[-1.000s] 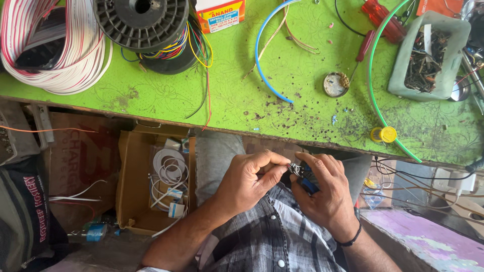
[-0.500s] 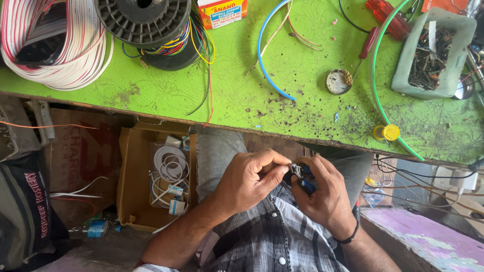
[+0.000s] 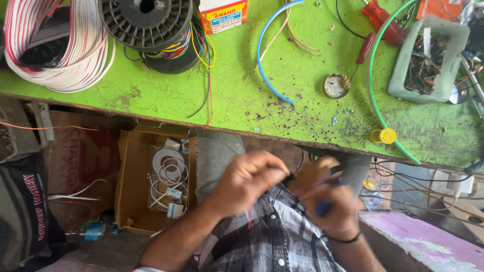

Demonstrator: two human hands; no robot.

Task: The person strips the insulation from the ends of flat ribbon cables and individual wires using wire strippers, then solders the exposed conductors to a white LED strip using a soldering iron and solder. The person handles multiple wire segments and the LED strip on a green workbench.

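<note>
In the head view, both hands meet low in the middle of the frame, under the edge of the green surface (image 3: pixel 302 116). The left hand (image 3: pixel 247 179) is curled tight, but what it pinches is too blurry to tell. The right hand (image 3: pixel 327 201) is closed around a small blue-handled tool (image 3: pixel 322 205). The hands touch, so this looks like the step of working on a tiny part. The next move probably needs steady hands. A black spool (image 3: pixel 146 20) and a blue wire (image 3: pixel 267 60) lie on the surface, well apart from the hands.
</note>
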